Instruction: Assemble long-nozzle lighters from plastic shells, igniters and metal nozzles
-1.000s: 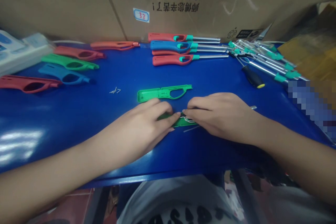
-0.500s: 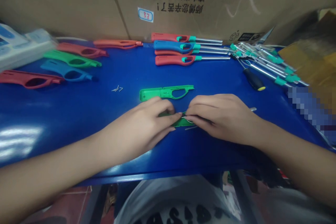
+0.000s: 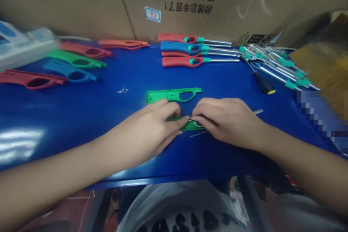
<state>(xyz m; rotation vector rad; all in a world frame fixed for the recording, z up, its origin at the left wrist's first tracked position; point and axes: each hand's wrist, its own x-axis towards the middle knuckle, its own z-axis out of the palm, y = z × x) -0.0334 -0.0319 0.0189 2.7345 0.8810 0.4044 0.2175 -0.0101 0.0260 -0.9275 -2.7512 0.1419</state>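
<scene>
Left hand (image 3: 152, 125) and right hand (image 3: 225, 119) pinching a green lighter half (image 3: 187, 126), mostly hidden, blue desk (image 3: 81, 116), spare green shell (image 3: 172, 95) at 12 o'clock, screwdriver (image 3: 263, 83) at 2 o'clock

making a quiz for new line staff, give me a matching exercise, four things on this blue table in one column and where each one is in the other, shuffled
1 screwdriver
2 open green shell
3 small metal bits
4 green part

A under the fingertips of left hand and right hand
B just beyond both hands
C right side, beside the metal tubes
D alone, left of the open shell

Pairs: 1-C, 2-B, 3-D, 4-A
</scene>
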